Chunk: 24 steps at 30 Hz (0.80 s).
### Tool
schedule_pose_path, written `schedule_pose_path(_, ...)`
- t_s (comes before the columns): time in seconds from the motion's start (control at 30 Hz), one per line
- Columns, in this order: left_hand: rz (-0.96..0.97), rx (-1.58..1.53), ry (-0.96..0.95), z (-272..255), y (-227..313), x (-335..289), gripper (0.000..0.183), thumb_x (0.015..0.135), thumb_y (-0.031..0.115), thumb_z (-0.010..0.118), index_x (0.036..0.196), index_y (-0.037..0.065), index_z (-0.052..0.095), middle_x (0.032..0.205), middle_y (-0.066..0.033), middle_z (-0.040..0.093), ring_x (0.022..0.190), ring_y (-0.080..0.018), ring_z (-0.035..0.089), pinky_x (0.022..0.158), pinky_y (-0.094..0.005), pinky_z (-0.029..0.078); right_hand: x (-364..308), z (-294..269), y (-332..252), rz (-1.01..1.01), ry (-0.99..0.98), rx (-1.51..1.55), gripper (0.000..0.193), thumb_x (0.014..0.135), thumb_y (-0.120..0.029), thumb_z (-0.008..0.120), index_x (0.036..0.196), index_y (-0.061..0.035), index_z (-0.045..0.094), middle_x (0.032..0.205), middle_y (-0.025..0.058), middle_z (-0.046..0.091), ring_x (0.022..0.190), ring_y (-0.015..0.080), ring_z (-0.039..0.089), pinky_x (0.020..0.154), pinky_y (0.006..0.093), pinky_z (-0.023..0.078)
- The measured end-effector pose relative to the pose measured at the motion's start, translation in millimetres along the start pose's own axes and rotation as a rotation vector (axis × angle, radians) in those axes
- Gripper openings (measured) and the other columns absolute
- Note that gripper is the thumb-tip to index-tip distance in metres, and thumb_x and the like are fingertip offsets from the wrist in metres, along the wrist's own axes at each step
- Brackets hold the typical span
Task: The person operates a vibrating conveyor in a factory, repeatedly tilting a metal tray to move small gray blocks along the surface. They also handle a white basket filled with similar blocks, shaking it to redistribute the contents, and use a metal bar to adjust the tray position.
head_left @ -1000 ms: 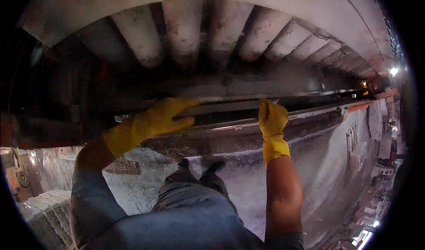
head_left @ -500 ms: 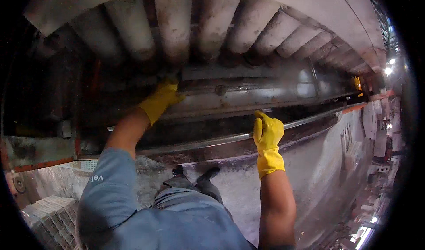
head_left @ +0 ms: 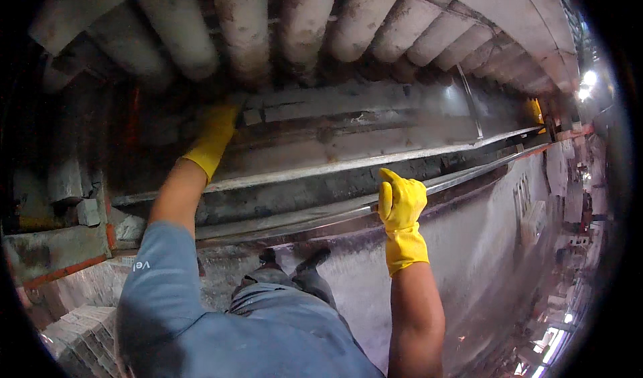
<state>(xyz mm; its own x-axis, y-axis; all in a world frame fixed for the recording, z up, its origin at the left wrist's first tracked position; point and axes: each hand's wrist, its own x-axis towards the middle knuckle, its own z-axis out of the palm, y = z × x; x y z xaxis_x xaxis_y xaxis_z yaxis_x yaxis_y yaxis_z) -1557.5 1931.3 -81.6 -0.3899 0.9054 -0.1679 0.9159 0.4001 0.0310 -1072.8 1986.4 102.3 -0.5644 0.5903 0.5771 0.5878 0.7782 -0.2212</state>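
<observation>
My left hand (head_left: 211,140), in a yellow rubber glove, reaches into the dark recess under several thick grey cylinders (head_left: 305,26). Its fingers are blurred in shadow, so what they touch is hidden. Below it, a long metal strip (head_left: 301,172) with a light edge crosses the recess. My right hand (head_left: 403,204), gloved in the same yellow, is closed at the long metal rail (head_left: 462,176) along the near side, its fingers curled over it and the thumb side up.
A pale curved panel (head_left: 536,16) arches over the cylinders. At the lower left stand stacked grey blocks (head_left: 84,331). A small whitish block (head_left: 87,212) sits by the recess's left end. Light grey floor (head_left: 462,264) spreads on the near side.
My left hand has moved left, still inside the recess. The strip's near edge now shows bright, with a wider gap before the rail. My right hand stays at the rail.
</observation>
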Motion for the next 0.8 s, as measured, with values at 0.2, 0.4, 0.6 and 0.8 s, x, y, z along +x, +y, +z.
schedule_pose_path(0.2,-0.094,0.06,-0.19,-49,26,-17,0.038,0.095,0.022,0.062,0.131,0.013,0.07,0.139,-0.0233,0.064,0.128,-0.0375,0.063,0.102,-0.0537,0.053,2,3,1,0.002,-0.006,0.007,0.027,0.093,-0.03,0.066,0.106,-0.011,0.08,0.071,0.0082,0.067,0.065,0.031,0.062,0.073,0.0437,0.048)
schedule_pose_path(0.4,-0.049,-0.205,0.129,-32,17,-47,0.033,0.094,0.024,0.063,0.122,0.012,0.075,0.124,-0.0165,0.073,0.12,-0.0397,0.065,0.105,-0.0523,0.049,8,9,4,-0.006,0.007,-0.014,0.028,0.092,-0.03,0.066,0.106,-0.0106,0.079,0.072,0.0083,0.067,0.066,0.0312,0.063,0.073,0.0438,0.048)
schedule_pose_path(0.6,0.088,-0.11,0.231,1,-27,-17,0.039,0.1,0.032,0.059,0.137,0.023,0.068,0.141,-0.0134,0.065,0.129,-0.0411,0.059,0.106,-0.0526,0.05,10,8,4,-0.021,0.007,0.007,0.027,0.091,-0.028,0.066,0.105,-0.0097,0.079,0.071,0.0086,0.067,0.065,0.0311,0.062,0.072,0.0437,0.048)
schedule_pose_path(0.8,-0.137,0.001,-0.145,-32,33,21,0.041,0.098,0.04,0.061,0.129,0.016,0.072,0.133,-0.0169,0.069,0.123,-0.0384,0.065,0.101,-0.051,0.053,8,3,3,-0.009,-0.026,-0.036,0.026,0.091,-0.027,0.066,0.105,-0.0092,0.079,0.07,0.0085,0.067,0.065,0.0314,0.063,0.072,0.0437,0.048)
